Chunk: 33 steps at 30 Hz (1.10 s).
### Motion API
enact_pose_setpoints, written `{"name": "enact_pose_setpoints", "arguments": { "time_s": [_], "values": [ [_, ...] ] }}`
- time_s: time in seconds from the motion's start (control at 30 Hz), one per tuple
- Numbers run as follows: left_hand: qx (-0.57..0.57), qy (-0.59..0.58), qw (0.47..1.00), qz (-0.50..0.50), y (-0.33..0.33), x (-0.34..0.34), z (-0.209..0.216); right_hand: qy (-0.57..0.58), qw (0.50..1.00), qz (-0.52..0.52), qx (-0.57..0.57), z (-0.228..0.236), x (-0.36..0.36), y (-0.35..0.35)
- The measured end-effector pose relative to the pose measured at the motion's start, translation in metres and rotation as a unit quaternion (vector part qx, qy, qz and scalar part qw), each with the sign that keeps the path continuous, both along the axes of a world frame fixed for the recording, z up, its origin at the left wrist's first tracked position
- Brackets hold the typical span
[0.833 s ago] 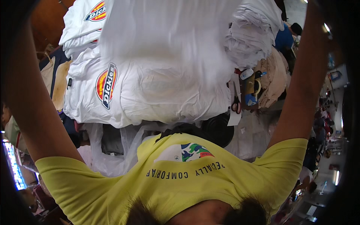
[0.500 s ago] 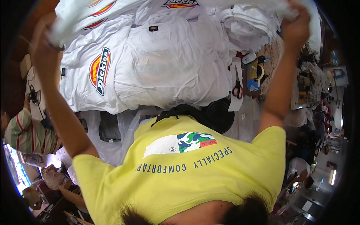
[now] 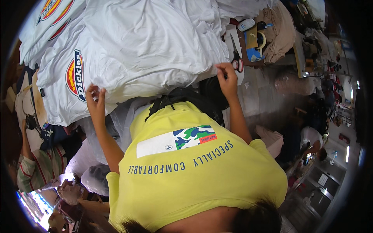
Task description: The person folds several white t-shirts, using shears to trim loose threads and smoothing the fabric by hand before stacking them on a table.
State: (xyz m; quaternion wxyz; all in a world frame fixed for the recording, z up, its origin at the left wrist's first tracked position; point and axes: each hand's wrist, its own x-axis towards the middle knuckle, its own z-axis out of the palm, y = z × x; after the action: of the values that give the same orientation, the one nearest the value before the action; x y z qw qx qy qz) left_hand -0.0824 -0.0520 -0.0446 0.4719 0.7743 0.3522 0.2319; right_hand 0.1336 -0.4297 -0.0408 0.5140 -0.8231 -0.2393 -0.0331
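Observation:
A white T-shirt (image 3: pixel 143 42) lies creased on top of a pile of white shirts. At its near left corner my left hand (image 3: pixel 96 101) is closed, fingers curled, with the cloth at its fingertips. Beside that hand, a shirt below shows a red, yellow and dark blue print (image 3: pixel 75 75). My right hand (image 3: pixel 228 79) pinches the near right edge of the top T-shirt between thumb and forefinger. Both hands are low, level with the pile's front edge.
Black-and-red handled scissors (image 3: pixel 237 64) lie on white card right of the pile. Beyond them are a white bottle (image 3: pixel 246 25), a tape roll (image 3: pixel 261 40) and beige cloth (image 3: pixel 278 33). Another person's striped sleeve (image 3: pixel 40 167) shows at left. More printed shirts (image 3: pixel 54 11) lie far left.
Both hands have come down and inward from high at the far corners to the pile's near edge. The white cloth they held up now lies spread over the pile.

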Motion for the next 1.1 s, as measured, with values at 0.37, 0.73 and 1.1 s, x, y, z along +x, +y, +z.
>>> {"name": "enact_pose_setpoints", "arguments": {
  "time_s": [0.37, 0.73, 1.1],
  "values": [
    [0.003, 0.095, 0.995, -0.037, 0.014, 0.022, 0.013, 0.368, 0.928, 0.02, 0.06, 0.013, 0.01, 0.018],
    [-0.41, -0.186, 0.892, 0.03, 0.01, -0.047, -0.009, 0.398, 0.917, 0.015, -0.023, 0.009, 0.016, -0.002],
    [-0.36, -0.14, 0.922, 0.028, 0.005, -0.046, -0.009, 0.408, 0.911, 0.037, -0.038, 0.013, 0.016, 0.006]
  ]
}}
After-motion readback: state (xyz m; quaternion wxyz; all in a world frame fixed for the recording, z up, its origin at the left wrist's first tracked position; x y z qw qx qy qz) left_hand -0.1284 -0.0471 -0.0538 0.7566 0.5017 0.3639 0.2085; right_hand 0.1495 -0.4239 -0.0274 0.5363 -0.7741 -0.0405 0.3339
